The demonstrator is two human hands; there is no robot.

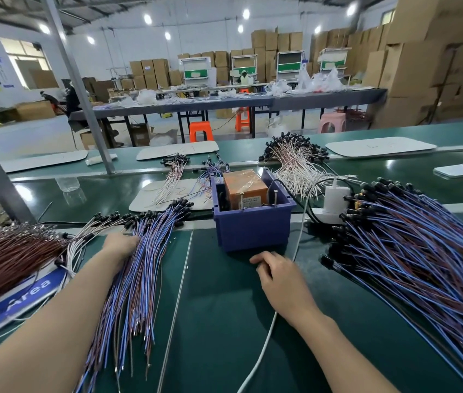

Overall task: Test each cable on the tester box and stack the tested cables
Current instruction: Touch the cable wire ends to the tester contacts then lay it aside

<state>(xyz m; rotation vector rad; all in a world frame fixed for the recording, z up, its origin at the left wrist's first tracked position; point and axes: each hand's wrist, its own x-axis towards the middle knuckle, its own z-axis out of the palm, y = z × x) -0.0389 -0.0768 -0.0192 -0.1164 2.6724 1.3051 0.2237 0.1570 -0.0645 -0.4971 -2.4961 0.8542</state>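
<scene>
The tester box (248, 191), orange and wrapped in film, sits inside a purple bin (253, 226) at the middle of the green bench. Left of the bin lies a fanned stack of blue and brown cables (136, 268) with black ends. My left hand (121, 246) rests on top of this stack, fingers reaching into the wires. A much larger heap of blue and brown cables (411, 262) covers the bench on the right. My right hand (277, 275) lies on the bench just in front of the bin, fingers loosely curled, holding nothing.
A white charger on a power strip (335, 199) stands right of the bin, its white cord (298, 242) running past my right hand. Brown cables (6, 259) lie far left over a blue sign. White cable bundles (295, 163) and a phone (459, 170) lie behind.
</scene>
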